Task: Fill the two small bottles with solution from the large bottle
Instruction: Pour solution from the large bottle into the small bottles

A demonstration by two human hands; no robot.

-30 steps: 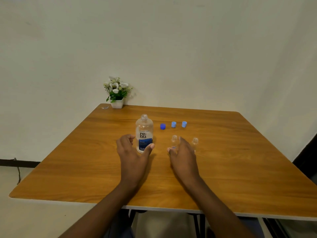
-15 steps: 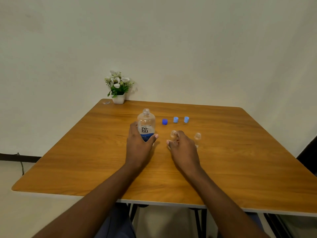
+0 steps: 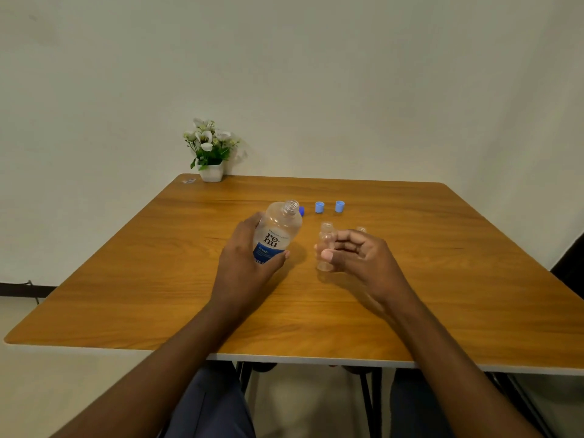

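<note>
Nearest, the left hand (image 3: 249, 263) grips the large bottle (image 3: 278, 232) round its labelled lower body, with the fingers curled behind and the thumb across the front. The bottle is uncapped and tilted, neck to the right, above the table (image 3: 142, 289).

The right hand (image 3: 363, 260) pinches the first small bottle (image 3: 325, 245) at mid-body, mouth up. Whether its base rests on the table cannot be determined.

Assessment:
- **Large bottle:** smooth, thin plastic, likely moderately heavy and yielding under a squeeze. The low grip suits pouring.
- **Small bottle:** light, narrow-mouthed and easily tipped. It is best held below the neck.

Behind the right hand, only the rim of the second small bottle (image 3: 361, 230) shows. Farther back, the dark blue cap (image 3: 302, 211) is half hidden by the large bottle's neck, while two light-blue caps (image 3: 319, 207) stand in plain view. The liquid levels are illegible.
</note>
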